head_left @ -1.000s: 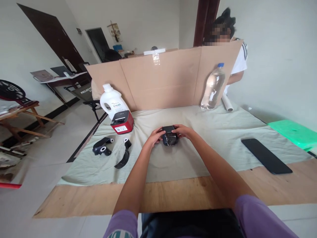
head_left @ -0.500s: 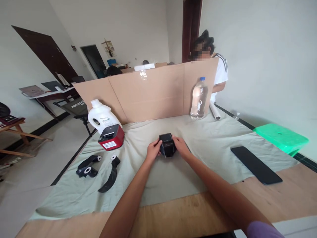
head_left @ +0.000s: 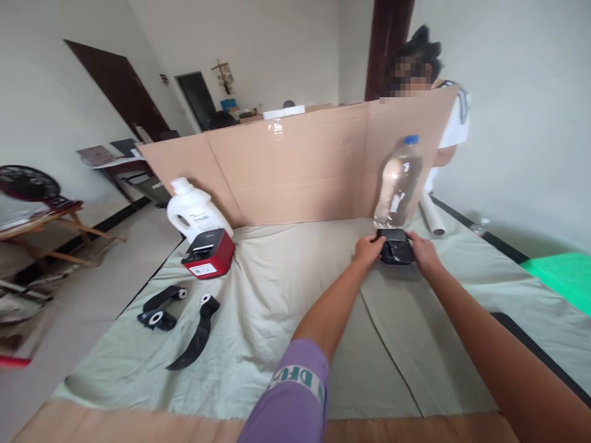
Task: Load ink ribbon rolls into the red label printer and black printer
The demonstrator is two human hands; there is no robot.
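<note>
Both my hands grip a small black boxy device (head_left: 396, 247) in the head view. It has a glossy front face and a flat dark top; its exact kind I cannot make out. My left hand (head_left: 369, 249) is closed on its left side, thumb along the edge. On the opposite side, my right hand (head_left: 422, 252) is closed on it too. The device is just in front of a clear plastic bottle (head_left: 399, 181) with a blue cap. Whether it rests on the green cloth (head_left: 295, 344) or is slightly raised, I cannot tell.
At left are a white jug (head_left: 196, 209), a red-and-black box-shaped device (head_left: 210, 253) and two black curved parts with ringed ends (head_left: 161, 307) (head_left: 198, 332). A cardboard screen (head_left: 286, 166) stands behind. A dark flat slab (head_left: 540, 351) lies right, partly behind my arm. Another person (head_left: 450, 123) is beyond the screen.
My hands have carried the black device rightward and away from me, from the middle of the cloth to near the bottle. The camera view has shifted too.
</note>
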